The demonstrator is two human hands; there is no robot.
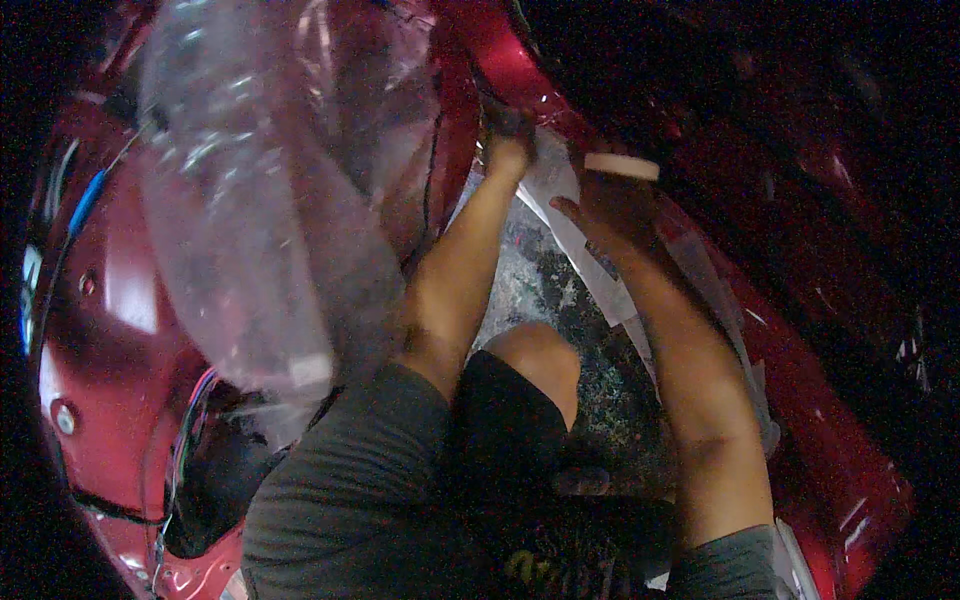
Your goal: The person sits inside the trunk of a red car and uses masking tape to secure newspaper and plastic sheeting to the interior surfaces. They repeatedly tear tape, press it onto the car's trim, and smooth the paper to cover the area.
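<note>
Mottled floor [560, 270] between red panels [840, 490] | left hand [511, 132] at far white paper [550, 175], grip unclear | right hand [615, 208] apparently gripping pale roll [622, 167], far right | masking seemingly in hand; next move calls for tautness

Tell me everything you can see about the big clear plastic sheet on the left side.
The plastic sheet is thin-looking, translucent and greyish, with creases and bright glints down its length. It looks draped over red bodywork, which shows faintly through it. It runs down from the top edge of the picture to a lower end with a small, paler patch. It lies left of the left forearm; whether they touch is unclear.
</note>
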